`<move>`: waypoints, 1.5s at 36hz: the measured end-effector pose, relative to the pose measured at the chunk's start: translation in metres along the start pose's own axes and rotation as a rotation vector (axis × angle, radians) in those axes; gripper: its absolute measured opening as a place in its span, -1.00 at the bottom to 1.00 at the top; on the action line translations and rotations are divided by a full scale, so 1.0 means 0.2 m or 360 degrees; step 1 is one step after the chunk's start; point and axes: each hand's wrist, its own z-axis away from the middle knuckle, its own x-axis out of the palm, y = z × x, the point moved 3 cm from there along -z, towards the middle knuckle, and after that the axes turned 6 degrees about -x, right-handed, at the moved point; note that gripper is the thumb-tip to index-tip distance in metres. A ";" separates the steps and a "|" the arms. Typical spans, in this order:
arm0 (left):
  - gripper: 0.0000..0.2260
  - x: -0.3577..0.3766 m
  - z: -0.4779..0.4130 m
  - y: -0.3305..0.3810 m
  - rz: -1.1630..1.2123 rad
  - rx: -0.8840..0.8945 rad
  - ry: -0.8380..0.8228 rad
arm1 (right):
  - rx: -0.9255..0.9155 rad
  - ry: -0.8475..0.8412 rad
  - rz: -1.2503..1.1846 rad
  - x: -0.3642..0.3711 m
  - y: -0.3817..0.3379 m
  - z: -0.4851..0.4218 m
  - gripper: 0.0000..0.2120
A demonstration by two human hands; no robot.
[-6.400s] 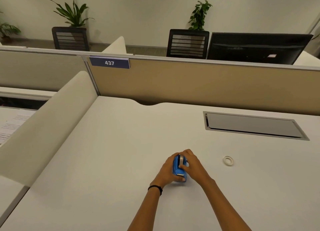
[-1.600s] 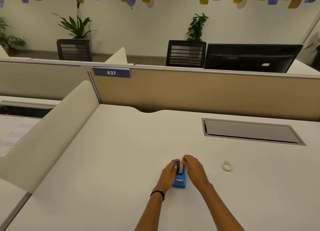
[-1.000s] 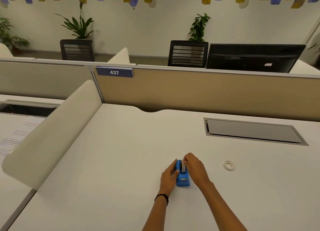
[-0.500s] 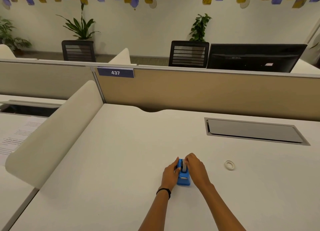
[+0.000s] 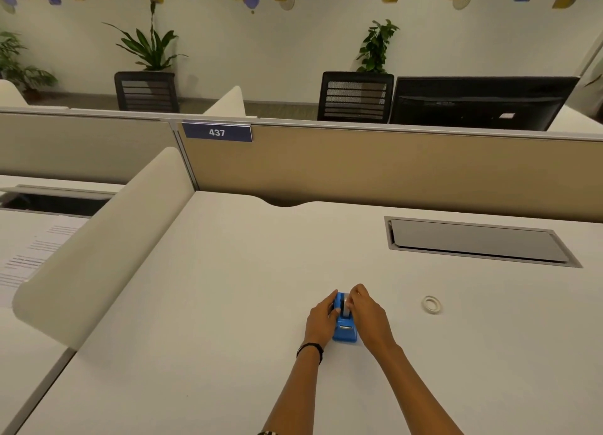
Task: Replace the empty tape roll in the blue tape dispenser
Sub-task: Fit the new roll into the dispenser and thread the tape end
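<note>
The blue tape dispenser [image 5: 345,330] stands on the white desk [image 5: 228,304] with its cutter end toward me. A tape roll [image 5: 345,305] sits in its top. My left hand [image 5: 321,320] grips the dispenser's left side. My right hand [image 5: 370,317] is on its right side, with fingertips pinched at the top of the roll. A small white empty tape core [image 5: 432,304] lies flat on the desk to the right, apart from both hands.
A grey cable hatch [image 5: 476,241] is set into the desk at the back right. A beige partition [image 5: 391,170] closes the far edge and a curved cream divider [image 5: 107,238] borders the left. Papers [image 5: 29,255] lie on the neighbouring desk.
Both hands have stayed on the dispenser. Over the last seconds my right fingers shifted from the dispenser's front up to the top of the roll. The empty core has not moved.
</note>
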 end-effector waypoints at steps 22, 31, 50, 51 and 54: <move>-0.62 0.00 0.05 0.04 -0.0065 -0.0037 -0.0012 | -0.0092 -0.0015 0.0153 0.01 0.00 0.14 -0.75; -0.62 0.01 0.05 0.04 -0.0055 -0.0057 -0.0010 | 0.0061 -0.0117 -0.0031 -0.02 0.00 0.13 -0.71; -0.61 0.01 0.06 0.04 -0.0049 -0.0044 -0.0022 | -0.0090 -0.0352 0.0650 -0.01 0.01 0.12 -0.78; -0.61 0.01 0.06 0.04 -0.0047 -0.0050 -0.0021 | -0.0095 -0.0346 0.0653 -0.01 0.02 0.12 -0.79; -0.62 0.01 0.06 0.04 -0.0038 -0.0053 -0.0021 | -0.0341 -0.0263 0.0742 -0.01 -0.01 0.15 -0.62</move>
